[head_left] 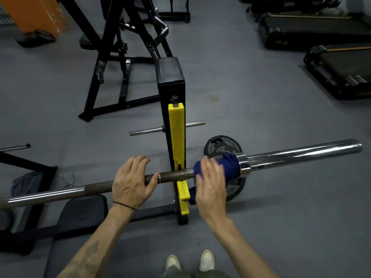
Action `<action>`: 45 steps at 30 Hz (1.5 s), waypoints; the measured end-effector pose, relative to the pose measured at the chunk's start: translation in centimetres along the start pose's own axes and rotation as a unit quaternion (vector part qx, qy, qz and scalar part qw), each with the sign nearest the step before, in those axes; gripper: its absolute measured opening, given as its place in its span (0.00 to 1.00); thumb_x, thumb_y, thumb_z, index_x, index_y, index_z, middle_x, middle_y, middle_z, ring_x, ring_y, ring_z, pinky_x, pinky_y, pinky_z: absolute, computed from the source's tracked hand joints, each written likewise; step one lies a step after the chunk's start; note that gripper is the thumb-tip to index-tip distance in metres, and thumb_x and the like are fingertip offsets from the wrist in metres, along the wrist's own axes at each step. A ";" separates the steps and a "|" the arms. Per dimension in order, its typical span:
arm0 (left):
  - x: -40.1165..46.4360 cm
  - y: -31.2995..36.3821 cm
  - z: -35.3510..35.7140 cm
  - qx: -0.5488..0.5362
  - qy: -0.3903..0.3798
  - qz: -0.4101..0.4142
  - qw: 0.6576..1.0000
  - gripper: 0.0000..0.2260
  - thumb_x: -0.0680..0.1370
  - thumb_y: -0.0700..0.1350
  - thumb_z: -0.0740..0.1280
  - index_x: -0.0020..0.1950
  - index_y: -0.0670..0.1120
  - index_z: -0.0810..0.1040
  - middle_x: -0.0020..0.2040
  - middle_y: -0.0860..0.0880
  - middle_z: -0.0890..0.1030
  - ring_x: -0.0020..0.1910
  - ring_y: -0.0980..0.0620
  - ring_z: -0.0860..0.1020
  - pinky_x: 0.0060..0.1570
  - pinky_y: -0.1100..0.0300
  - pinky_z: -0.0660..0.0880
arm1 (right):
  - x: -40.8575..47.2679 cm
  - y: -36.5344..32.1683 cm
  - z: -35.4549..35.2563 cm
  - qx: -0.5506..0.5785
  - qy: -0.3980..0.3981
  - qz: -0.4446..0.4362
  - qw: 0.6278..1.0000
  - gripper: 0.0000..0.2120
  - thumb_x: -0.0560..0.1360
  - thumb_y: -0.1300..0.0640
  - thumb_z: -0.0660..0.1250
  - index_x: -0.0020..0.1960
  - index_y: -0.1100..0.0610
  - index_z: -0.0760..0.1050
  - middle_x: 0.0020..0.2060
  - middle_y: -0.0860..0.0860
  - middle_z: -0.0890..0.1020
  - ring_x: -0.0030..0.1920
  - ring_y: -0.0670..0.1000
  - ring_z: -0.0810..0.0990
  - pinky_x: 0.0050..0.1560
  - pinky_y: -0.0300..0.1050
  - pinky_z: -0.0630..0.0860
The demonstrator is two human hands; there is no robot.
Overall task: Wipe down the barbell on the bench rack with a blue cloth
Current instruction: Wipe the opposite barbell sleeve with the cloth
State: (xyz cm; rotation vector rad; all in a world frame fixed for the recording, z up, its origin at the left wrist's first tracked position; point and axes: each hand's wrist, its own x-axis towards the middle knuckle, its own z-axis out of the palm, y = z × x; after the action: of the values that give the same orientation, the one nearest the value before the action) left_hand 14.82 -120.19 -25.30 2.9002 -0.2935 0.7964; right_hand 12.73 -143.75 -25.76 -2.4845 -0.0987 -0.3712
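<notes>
Nearest, at the bottom edge: two pale shoes (206, 262) on the grey floor (281, 227), toes toward the rack. Above them, two bare forearms reaching forward; a thin black band (124, 205) round the left wrist.

Left hand (131, 182) laid over the barbell (176, 174) on its dark middle shaft, fingers draped over the top, thumb hooked beneath toward the right; a closed grip on the bar. Just right of that thumb, a pale ring mark on the shaft.

Right hand (211, 180) on the far side of the yellow rack upright (177, 149), blurred, fingers fairly straight and pressed flat against the blue cloth (230, 163); a flat, wide grip rather than a clench. Cloth bunched round the shaft between the upright and the chrome collar (245, 166), touching the collar; one loose tail hanging below the bar beside the yellow hook, under the palm.

Barbell lying across the view, low at the left, higher at the right, resting in the yellow hook between the two hands. Chrome sleeve (301, 154) bare, running out to the right.

Below the bar at the left, a black bench pad (82, 211). Behind the cloth, a black weight plate (222, 146) leaning at the foot of the rack. Through the upright, a thin steel peg (148, 131) sticking out to both sides.

Farther off: a black padded block (169, 72) atop the post, a black steel machine frame (120, 57) at the left, an orange pillar (34, 15) in the top left corner, and treadmills (321, 31) along the right.
</notes>
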 end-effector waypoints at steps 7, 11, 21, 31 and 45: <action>0.1 -0.3 0.0 -0.014 0.002 0.017 1.000 0.22 0.82 0.57 0.60 0.61 0.41 0.79 0.59 0.42 0.81 0.59 0.41 0.78 0.57 0.48 0.75 | 2.6 3.6 -2.1 -0.070 0.057 -0.019 0.996 0.24 0.85 0.52 0.53 0.74 0.65 0.71 0.72 0.58 0.76 0.73 0.58 0.72 0.79 0.54 0.57; -0.1 -0.7 0.4 -0.019 0.030 0.045 0.998 0.18 0.83 0.56 0.61 0.52 0.42 0.79 0.51 0.43 0.80 0.49 0.42 0.78 0.47 0.49 0.75 | 0.1 0.4 0.4 -0.052 -0.019 -0.131 0.990 0.25 0.85 0.52 0.53 0.79 0.61 0.64 0.78 0.54 0.67 0.80 0.53 0.61 0.82 0.52 0.51; 1.2 -0.7 0.1 0.035 -0.048 0.050 0.997 0.19 0.83 0.57 0.56 0.38 0.46 0.70 0.34 0.47 0.70 0.32 0.46 0.69 0.32 0.52 0.66 | -1.0 -1.6 1.3 -0.017 -0.010 -0.123 0.992 0.24 0.85 0.53 0.54 0.79 0.60 0.64 0.78 0.53 0.68 0.80 0.50 0.61 0.81 0.49 0.52; 4.5 -0.5 -1.4 -0.031 -0.286 -0.081 0.954 0.25 0.86 0.55 0.52 0.32 0.47 0.70 0.29 0.50 0.73 0.31 0.45 0.75 0.36 0.53 0.71 | 0.2 -0.3 0.1 -0.014 -0.044 -0.117 0.992 0.23 0.85 0.51 0.54 0.77 0.59 0.69 0.75 0.52 0.73 0.77 0.50 0.67 0.81 0.48 0.52; 1.9 -1.0 0.3 0.012 -0.002 0.102 0.995 0.19 0.84 0.54 0.58 0.52 0.42 0.81 0.45 0.45 0.80 0.43 0.44 0.78 0.42 0.50 0.73 | 1.4 3.1 -1.4 -0.046 0.065 0.013 0.997 0.23 0.85 0.54 0.55 0.77 0.62 0.68 0.76 0.55 0.71 0.78 0.55 0.66 0.82 0.51 0.51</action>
State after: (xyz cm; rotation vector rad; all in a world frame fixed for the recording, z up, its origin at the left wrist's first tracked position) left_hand 16.78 -119.53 -24.66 2.9275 -0.5940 0.8279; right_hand 14.25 -147.12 -26.05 -2.5410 0.0046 -0.5352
